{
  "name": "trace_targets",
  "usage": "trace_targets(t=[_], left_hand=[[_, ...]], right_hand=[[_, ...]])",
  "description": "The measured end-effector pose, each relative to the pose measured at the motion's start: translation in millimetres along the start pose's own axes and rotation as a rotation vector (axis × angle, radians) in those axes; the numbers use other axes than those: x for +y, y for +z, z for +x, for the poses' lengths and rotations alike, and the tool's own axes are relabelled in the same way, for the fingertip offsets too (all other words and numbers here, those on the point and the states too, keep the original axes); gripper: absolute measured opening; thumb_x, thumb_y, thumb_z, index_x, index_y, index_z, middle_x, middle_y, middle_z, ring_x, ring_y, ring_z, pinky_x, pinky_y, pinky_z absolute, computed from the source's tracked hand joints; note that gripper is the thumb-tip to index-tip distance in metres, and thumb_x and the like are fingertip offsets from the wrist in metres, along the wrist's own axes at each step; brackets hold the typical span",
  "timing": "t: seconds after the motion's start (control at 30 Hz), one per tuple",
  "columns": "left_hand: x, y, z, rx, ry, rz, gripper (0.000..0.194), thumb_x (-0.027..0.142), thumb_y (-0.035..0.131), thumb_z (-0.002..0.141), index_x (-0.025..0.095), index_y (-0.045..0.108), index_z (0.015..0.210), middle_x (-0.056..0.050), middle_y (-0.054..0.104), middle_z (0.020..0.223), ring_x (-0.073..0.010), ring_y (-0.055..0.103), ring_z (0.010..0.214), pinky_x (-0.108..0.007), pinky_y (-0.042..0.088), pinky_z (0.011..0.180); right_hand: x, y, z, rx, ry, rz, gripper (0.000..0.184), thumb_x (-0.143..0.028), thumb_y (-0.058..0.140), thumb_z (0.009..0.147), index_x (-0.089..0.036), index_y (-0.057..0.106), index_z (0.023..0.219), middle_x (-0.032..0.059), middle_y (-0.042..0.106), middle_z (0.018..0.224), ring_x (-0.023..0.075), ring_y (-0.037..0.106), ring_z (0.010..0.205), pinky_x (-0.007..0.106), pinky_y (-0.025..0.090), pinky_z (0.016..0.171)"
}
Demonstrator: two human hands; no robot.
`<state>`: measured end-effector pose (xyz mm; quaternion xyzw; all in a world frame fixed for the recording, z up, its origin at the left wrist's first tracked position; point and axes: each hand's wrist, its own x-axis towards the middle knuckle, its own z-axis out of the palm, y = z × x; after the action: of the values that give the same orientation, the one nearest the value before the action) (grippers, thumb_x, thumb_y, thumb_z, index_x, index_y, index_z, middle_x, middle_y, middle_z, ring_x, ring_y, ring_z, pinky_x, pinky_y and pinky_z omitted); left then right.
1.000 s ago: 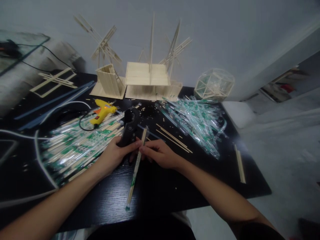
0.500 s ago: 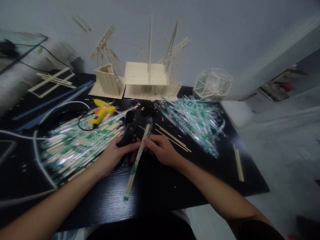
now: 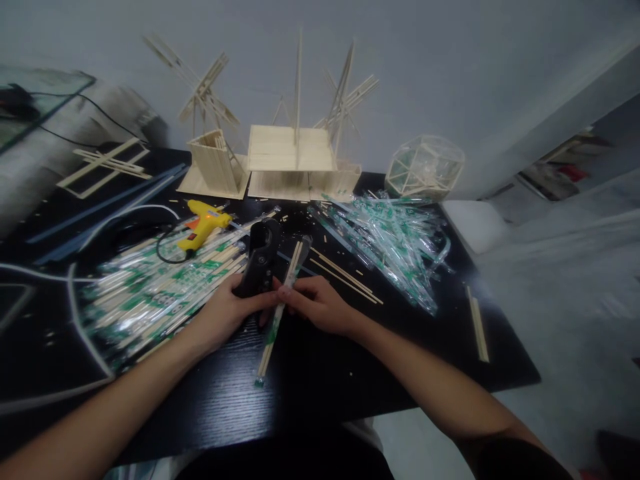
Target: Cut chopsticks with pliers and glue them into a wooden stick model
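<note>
A pair of wrapped chopsticks slants across the middle of the view, in a clear sleeve with green print. My right hand pinches it near the middle between thumb and fingers. My left hand is closed around a black hand tool that looks like a pipe cutter, its head pointing away from me. The left thumb also presses on the chopstick packet, close to the right fingertips. At the far end, the pale stick tips show beside loose, bunched plastic. The fingers under the packet are partly hidden.
A pile of wrapped chopsticks lies left, with a yellow glue gun on it. Empty wrappers heap up right. Loose sticks lie near my right hand. Stick-built models stand at the back. A white cable loops left.
The chopstick packet has shifted slightly away from me, and its near end is higher. The stick tips and the plastic at the far end have spread apart. The black tool stays nearly still.
</note>
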<state>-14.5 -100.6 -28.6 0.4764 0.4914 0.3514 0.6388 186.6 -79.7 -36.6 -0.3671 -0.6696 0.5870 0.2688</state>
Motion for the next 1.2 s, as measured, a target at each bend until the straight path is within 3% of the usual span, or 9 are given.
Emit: trace_targets(t=[0.2, 0.73, 1.0, 1.2], left_hand=[[1.1, 1.3, -0.1, -0.026, 0.018, 0.01, 0.022, 0.039, 0.079, 0.081, 0.018, 0.072, 0.079, 0.004, 0.061, 0.055, -0.0099, 0.054, 0.053, -0.021, 0.041, 0.056], [-2.5, 0.0, 3.0, -0.011, 0.009, -0.001, 0.026, 0.042, 0.081, 0.078, 0.018, 0.071, 0.076, 0.004, 0.061, 0.054, -0.0115, 0.055, 0.054, -0.023, 0.043, 0.058], [-5.4, -2.6, 2.5, 0.05, 0.042, -0.02, 0.025, 0.041, 0.081, 0.078, 0.018, 0.072, 0.08, 0.004, 0.06, 0.055, -0.0119, 0.055, 0.054, -0.024, 0.043, 0.058], [-4.3, -1.6, 2.7, 0.04, 0.051, -0.019, 0.023, 0.038, 0.081, 0.078, 0.017, 0.072, 0.075, 0.003, 0.061, 0.055, -0.0119, 0.056, 0.056, -0.024, 0.044, 0.06]], right_hand=[[0.6, -1.1, 0.2, -0.031, 0.05, 0.108, 0.058, -0.067, 0.053, 0.094, -0.017, 0.06, 0.066, -0.0045, 0.044, 0.051, 0.0098, 0.04, 0.049, 0.025, 0.03, 0.05], [-1.6, -0.2, -0.4, 0.064, -0.019, 0.039, 0.055, -0.061, 0.055, 0.096, -0.015, 0.063, 0.067, -0.0041, 0.048, 0.055, 0.0093, 0.042, 0.054, 0.023, 0.033, 0.054], [-5.5, -0.8, -0.7, -0.141, -0.004, 0.105, 0.054, -0.065, 0.063, 0.09, -0.013, 0.072, 0.079, -0.0036, 0.05, 0.062, 0.009, 0.044, 0.058, 0.022, 0.035, 0.056], [-7.5, -2.9, -1.5, -0.194, -0.041, 0.145, 0.051, -0.059, 0.057, 0.098, -0.012, 0.077, 0.092, -0.0039, 0.047, 0.062, 0.0092, 0.041, 0.058, 0.023, 0.033, 0.056]])
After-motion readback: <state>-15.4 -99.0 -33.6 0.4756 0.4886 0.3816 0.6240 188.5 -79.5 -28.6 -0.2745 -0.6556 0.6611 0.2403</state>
